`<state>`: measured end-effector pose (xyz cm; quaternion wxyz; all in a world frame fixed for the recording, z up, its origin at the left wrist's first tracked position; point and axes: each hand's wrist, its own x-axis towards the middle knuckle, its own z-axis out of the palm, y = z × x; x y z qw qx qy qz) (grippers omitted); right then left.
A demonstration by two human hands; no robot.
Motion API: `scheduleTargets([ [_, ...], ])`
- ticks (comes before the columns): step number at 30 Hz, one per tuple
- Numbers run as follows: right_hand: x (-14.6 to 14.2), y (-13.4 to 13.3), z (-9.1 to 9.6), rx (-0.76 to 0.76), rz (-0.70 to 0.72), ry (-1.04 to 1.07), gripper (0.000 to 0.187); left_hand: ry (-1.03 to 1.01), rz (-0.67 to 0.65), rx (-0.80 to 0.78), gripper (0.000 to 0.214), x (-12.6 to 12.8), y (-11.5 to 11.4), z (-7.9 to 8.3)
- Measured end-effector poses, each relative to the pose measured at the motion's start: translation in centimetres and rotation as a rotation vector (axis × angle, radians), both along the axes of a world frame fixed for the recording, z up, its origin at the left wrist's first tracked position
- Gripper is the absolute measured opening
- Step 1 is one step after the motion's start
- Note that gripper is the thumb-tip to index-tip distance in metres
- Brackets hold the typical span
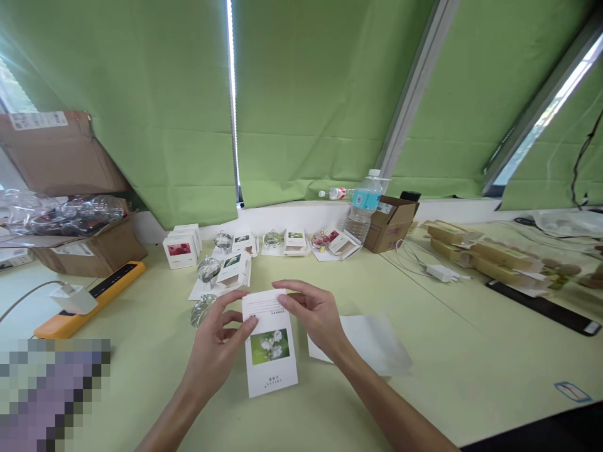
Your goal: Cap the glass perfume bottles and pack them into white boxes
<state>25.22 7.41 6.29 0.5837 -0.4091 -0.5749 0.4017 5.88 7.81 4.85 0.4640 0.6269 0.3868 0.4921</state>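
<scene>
Between my two hands is a flat white carton (271, 370) printed with a picture of white flowers on green; its lettering faces upside down to me. My left hand (221, 339) pinches its left edge between thumb and fingers. At the upper right corner, my right hand (311, 314) grips it with the thumb on the face and fingers behind. Just beyond my left fingers sits a clear glass bottle (202, 309), partly hidden by the hand. White sheets (372, 345) lie on the table by my right forearm.
Small flower-print boxes (181, 250) and glass bottles (272, 238) line the back. A large water bottle (365, 204) stands by a brown box (392, 224). An orange power strip (94, 298) lies left, near a carton of plastic bottles (94, 245). Yellowish packs (499, 260) fill the right.
</scene>
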Motion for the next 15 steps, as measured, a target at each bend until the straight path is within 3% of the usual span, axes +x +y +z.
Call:
scheduleTargets([
  [15, 0.0, 0.13, -0.04, 0.044, -0.023, -0.016, 0.023, 0.003, 0.001, -0.028, 0.036, -0.01, -0.21, 0.64],
])
